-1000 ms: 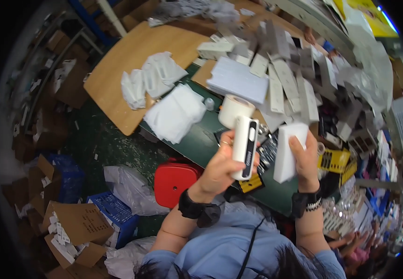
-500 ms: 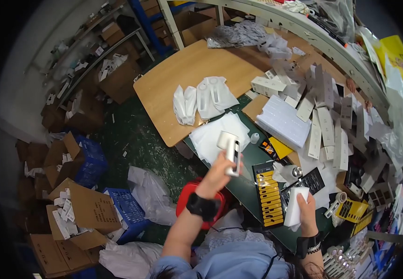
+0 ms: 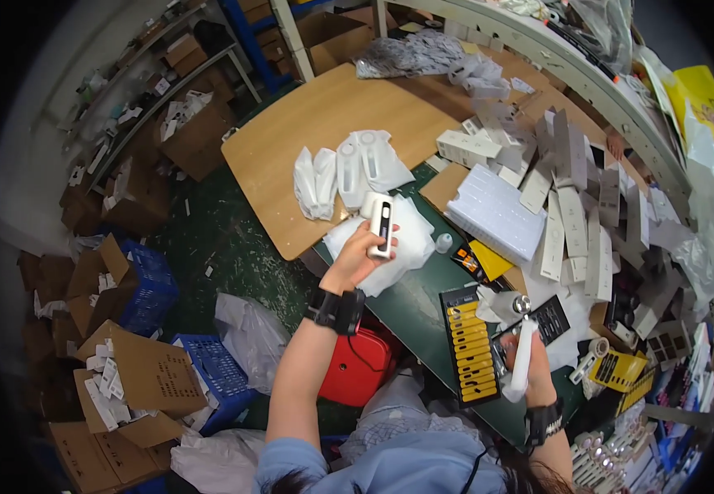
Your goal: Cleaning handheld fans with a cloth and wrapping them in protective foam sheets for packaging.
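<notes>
My left hand (image 3: 357, 257) is wrapped around a white handheld device (image 3: 379, 233) with a dark strip and a light button along its handle. It holds the device over a stack of white sheets (image 3: 413, 247) at the table's edge. Beyond it lie several white-bagged devices (image 3: 365, 169). My right hand (image 3: 538, 370) grips a slim white piece (image 3: 522, 361), turned nearly edge-on; its exact kind is unclear. Just beyond that hand is a silver round-topped object (image 3: 522, 305). A black tray with yellow slots (image 3: 472, 350) lies left of my right hand.
White boxes (image 3: 571, 222) are heaped at the right, beside a bubble-wrapped pack (image 3: 497, 212). A small clear bottle (image 3: 443, 243) stands near the sheets. A red stool (image 3: 361, 366) is below the table edge; cartons (image 3: 147, 370) and blue crates (image 3: 217, 370) fill the left.
My left hand has moved left and away from me with the device, turning its dark strip toward view. My right hand has tilted the white piece from broad side to nearly edge-on.
</notes>
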`<state>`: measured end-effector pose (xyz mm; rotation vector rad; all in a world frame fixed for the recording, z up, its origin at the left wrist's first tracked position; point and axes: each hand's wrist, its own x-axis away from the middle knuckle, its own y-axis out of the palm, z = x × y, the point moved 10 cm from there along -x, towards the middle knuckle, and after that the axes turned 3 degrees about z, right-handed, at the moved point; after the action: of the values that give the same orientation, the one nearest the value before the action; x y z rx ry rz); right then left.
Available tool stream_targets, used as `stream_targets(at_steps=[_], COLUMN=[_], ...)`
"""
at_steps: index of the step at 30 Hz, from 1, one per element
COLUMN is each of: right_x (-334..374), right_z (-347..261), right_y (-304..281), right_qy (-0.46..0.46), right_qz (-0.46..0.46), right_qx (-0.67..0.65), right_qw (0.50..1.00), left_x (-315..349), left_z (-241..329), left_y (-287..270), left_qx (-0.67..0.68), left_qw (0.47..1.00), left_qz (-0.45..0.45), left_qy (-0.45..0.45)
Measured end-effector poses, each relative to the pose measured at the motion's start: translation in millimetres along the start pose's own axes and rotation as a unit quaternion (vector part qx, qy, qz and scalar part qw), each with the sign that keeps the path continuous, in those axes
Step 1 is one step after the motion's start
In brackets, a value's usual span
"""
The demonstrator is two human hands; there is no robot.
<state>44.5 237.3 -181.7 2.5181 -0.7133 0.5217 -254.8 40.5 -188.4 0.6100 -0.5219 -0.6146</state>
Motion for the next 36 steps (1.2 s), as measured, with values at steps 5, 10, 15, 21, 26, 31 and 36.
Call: stream_targets(at_steps=[5,10,15,21,26,31,36], right_x=[-11.0,9.1,15.2,21.4,24.9,23.9,26.0], right_z=[-40.0,-56.4,-46.4,-38.4,-36.2,-32.8,-32.4], right_y=[63.6,93.5,82.2,68.2,66.6,64.3,65.6], right_qy=[-0.022,-0.037,-0.032,-0.024,-0.016,-0.014,-0.016], right_qz=[-0.051,-0.114,-0.117,-0.115,-0.105,-0.068,-0.079], right_qx=[-0.076,-0.070,-0.087,-0.095,-0.098,-0.079,-0.082], right_qw=[0.996,0.990,0.989,0.989,0.990,0.994,0.993], left_x=[79.2,114.4,127.9,138.9,144.0,144.9,145.6], left_z=[-1.6,5.5,4.3,3.1,4.3,3.2,2.2], left_y=[113.5,162.1,176.3,186.3,192.5,191.1,188.5], left_qx=[0.131,0.125,0.109,0.067,0.037,0.038,0.036], left_qw=[0.976,0.970,0.964,0.967,0.964,0.964,0.966], left_qz=[-0.170,-0.206,-0.243,-0.245,-0.265,-0.265,-0.255], left_qy=[-0.027,-0.009,-0.010,-0.017,-0.006,-0.003,0.005])
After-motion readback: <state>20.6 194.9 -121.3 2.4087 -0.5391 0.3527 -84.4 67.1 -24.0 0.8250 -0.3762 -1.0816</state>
